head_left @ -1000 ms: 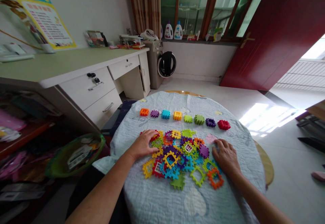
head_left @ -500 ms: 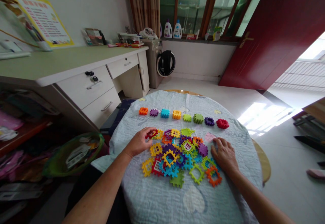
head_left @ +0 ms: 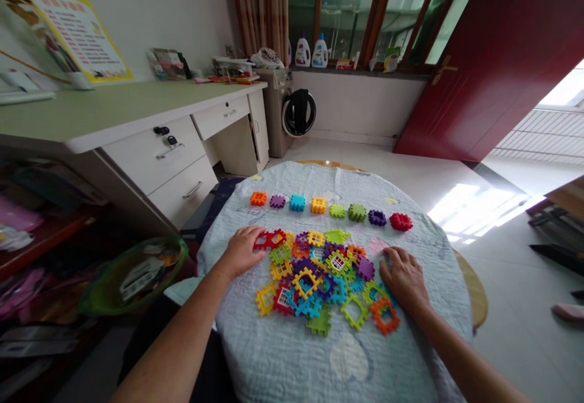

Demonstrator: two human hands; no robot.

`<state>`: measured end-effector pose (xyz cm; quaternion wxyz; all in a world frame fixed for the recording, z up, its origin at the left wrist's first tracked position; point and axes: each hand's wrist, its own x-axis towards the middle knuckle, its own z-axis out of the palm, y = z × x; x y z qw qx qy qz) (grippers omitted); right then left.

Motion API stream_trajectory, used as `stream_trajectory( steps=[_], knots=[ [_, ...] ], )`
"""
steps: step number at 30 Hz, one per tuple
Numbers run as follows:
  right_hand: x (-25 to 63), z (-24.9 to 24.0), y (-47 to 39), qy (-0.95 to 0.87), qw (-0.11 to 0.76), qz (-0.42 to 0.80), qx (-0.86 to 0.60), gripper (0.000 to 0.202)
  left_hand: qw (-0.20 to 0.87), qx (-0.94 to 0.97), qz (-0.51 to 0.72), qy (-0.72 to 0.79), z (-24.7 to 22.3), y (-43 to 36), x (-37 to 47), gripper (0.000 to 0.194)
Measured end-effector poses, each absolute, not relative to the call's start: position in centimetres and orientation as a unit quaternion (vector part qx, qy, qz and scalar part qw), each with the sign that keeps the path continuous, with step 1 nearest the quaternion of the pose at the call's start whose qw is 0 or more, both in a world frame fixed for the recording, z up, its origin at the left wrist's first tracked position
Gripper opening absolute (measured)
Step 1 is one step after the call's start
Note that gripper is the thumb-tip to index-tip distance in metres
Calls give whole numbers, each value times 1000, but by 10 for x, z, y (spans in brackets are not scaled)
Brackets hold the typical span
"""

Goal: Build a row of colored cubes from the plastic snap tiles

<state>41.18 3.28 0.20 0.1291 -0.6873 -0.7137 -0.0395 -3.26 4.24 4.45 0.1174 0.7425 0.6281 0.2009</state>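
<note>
- The left hand (head_left: 241,251) is pinching a red piece (head_left: 270,240) at the left edge of the pile of interlocking plastic pieces (head_left: 323,278), fingers closed on the piece's near-left rim; the piece is looking slightly lifted, still touching or just above the pile's edge.
- The right hand (head_left: 404,278) is lying flat at the right edge of the pile, fingers spread and resting on the cloth and the nearest pieces, gripping nothing.
- The red piece is looking light and stiff: a thin moulded square frame with toothed edges and an open window in the middle. It is probably handling best by a thumb-and-finger pinch across one bar of the frame; the smooth plastic may be slipping a little if held only by the teeth.
- The pile is showing yellow, green, blue, purple and orange squares, flat and overlapping, likely snagging on each other's teeth.
- Beyond the pile, a row of eight small blocks (head_left: 332,209) is sitting in a line, well apart from the hands.
- Under the pile, a pale quilted cloth (head_left: 292,360) is covering the round table (head_left: 477,293); it is looking soft and grippy.
- Left of the pile, past the table's edge, a green basket (head_left: 98,305) is standing.
</note>
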Motion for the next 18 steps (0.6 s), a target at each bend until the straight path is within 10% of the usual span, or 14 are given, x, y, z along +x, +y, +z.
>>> stream_trajectory(
  steps=[18],
  knots=[
    [412, 2, 32, -717, 127, -47, -684, 31, 221, 705, 228, 634, 54, 45, -35, 37]
  ],
)
